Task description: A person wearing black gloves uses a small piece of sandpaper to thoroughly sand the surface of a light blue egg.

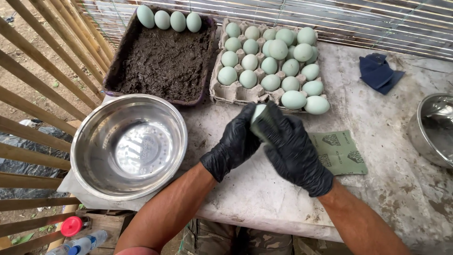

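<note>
Both my hands wear black gloves and meet above the table's middle. My left hand [234, 143] cups a pale green egg [257, 111], of which only the top shows. My right hand [293, 150] presses a dark green piece of sandpaper [265, 125] against the egg's side. Just behind my hands stands a grey cardboard egg tray [225, 92] filled with several pale green eggs [270, 82]. A flat green sheet of sandpaper [340, 153] lies on the table beside my right wrist.
An empty steel bowl [127, 146] sits front left. Behind it a dark tray of mud [163, 63] holds several eggs [170, 20] along its far edge. A blue cloth [377, 72] lies at the back right; another steel bowl [433, 130] is at the right edge. Wooden slats [42, 94] fence the left.
</note>
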